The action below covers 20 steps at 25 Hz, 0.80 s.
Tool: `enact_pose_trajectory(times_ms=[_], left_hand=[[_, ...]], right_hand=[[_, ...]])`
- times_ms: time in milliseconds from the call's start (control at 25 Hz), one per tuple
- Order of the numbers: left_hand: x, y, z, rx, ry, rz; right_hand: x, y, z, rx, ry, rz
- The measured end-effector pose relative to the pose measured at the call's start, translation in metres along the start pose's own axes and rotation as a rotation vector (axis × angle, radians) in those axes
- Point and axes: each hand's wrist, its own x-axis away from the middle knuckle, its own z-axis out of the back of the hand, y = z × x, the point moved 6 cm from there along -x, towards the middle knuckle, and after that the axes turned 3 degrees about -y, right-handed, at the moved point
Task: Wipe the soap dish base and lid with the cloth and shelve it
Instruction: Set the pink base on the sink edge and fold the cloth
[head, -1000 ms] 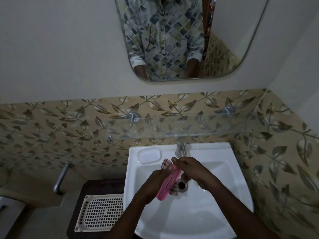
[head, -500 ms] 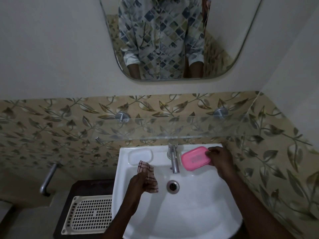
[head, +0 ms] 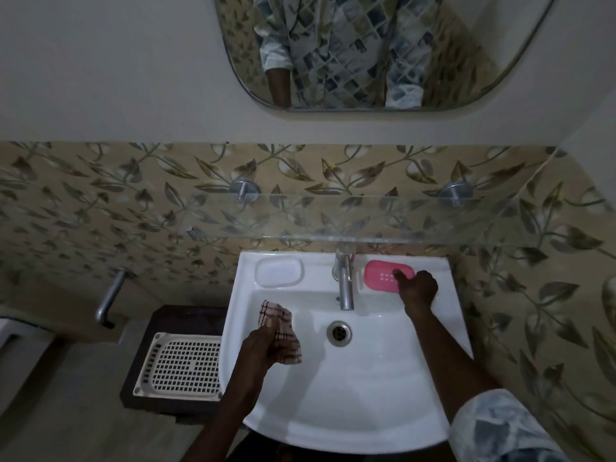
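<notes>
The pink soap dish (head: 380,278) lies flat on the white sink's back ledge (head: 320,266), just right of the tap (head: 345,281). My right hand (head: 418,288) holds its right end, one finger lying across the top. My left hand (head: 263,348) grips a crumpled checked cloth (head: 281,328) over the left side of the basin, apart from the dish. Above the sink a glass shelf (head: 366,221) runs along the tiled wall.
A drain (head: 339,332) sits at the basin's middle. The ledge's left end has a moulded soap recess (head: 279,271). A white lattice tray (head: 180,365) rests on a dark stand left of the sink. A mirror (head: 366,45) hangs above.
The dish left the cloth over the basin; my right hand carried it to the back right ledge and lowered it flat. My left hand kept the cloth and stayed over the basin.
</notes>
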Motion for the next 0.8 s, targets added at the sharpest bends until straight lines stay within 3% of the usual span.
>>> enact_pose_trajectory(times_ms=[160,320,440,520,560,640,720,800], left_hand=[[0.0,-0.004,0.0,-0.01,0.014,0.004],[0.0,0.0,-0.008,-0.006,-0.024,-0.029],[0.0,0.01,-0.019,-0.009,-0.089,-0.04],[-0.002,0.016,-0.024,0.022,-0.117,-0.035],[-0.003,0.018,-0.027,0.064,-0.117,-0.028],[-0.007,0.024,-0.031,0.144,-0.108,-0.017],[-0.011,0.029,-0.038,0.149,-0.136,-0.002],[-0.011,0.031,-0.047,0.124,-0.18,0.032]], right_hand=[[0.006,-0.006,-0.021,0.081,-0.177,0.034],[0.009,-0.005,-0.021,0.092,-0.154,0.091],[0.023,-0.003,0.0,-0.003,0.003,0.118],[0.051,-0.005,0.018,-0.196,0.173,0.254],[0.069,-0.003,0.018,-0.333,0.154,0.286],[0.106,0.004,-0.008,-0.536,-0.142,0.14],[0.142,0.005,-0.049,-0.551,-0.591,-0.04],[0.171,-0.009,-0.076,-0.707,-0.931,-0.056]])
